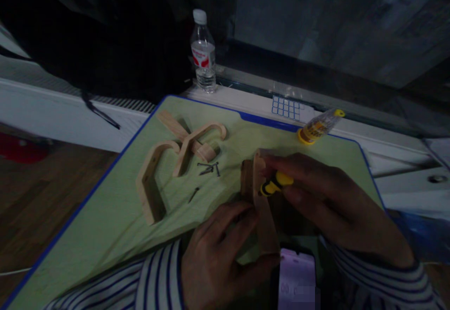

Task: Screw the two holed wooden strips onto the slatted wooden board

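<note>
My left hand (225, 254) grips a curved wooden piece (265, 221) low on its length, fingers on one side and thumb near its bottom end. The piece stands on edge against a darker wooden block (247, 179). In my right hand (326, 202) is a small yellow-and-black screwdriver (277, 183), its front end against the face of the wooden piece. Its tip is hidden. To the left lie a loose hook-shaped wooden piece (151, 183) and crossed wooden parts (190, 141). Several screws (209, 168) lie in a cluster, with a single screw (193, 195) nearer me.
A lit phone (297, 277) lies close to me between my forearms. Behind the blue-edged table (105, 225), a water bottle (204, 57) stands on the sill. A yellow-capped glue bottle (318, 127) is at the back right. A dark bag (116, 43) hangs over the left side.
</note>
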Motion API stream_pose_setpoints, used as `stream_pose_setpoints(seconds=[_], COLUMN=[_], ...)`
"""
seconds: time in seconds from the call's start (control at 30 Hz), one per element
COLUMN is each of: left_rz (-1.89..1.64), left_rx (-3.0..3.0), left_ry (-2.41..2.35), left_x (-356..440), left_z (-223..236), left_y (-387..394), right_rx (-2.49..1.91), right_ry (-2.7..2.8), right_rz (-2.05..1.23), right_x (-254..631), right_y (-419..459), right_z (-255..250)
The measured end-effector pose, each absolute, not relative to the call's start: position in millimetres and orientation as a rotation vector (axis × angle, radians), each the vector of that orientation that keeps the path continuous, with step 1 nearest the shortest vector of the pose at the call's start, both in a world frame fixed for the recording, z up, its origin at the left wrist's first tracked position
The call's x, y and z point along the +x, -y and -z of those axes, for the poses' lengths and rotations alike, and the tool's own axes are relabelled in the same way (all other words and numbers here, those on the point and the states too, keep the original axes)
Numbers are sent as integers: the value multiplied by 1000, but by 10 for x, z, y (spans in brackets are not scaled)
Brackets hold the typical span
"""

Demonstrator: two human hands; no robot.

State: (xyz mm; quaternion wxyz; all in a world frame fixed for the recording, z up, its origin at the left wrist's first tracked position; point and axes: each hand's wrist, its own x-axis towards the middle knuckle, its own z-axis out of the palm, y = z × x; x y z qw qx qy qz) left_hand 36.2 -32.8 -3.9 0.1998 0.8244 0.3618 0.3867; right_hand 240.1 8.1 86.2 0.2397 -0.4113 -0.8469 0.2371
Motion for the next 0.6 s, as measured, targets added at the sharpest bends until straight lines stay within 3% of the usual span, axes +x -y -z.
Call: stream_pose_setpoints(seconds=[0.6], left_rz=[-1089], left_rx=[2305], left_ry=[-1004], left_x=[363], left_z=[50], left_y=[324], right_rx=[-1188], right_ry=[2252], right_rz=[-545], right_x=[2329], right_y=[-108], right_z=[-842])
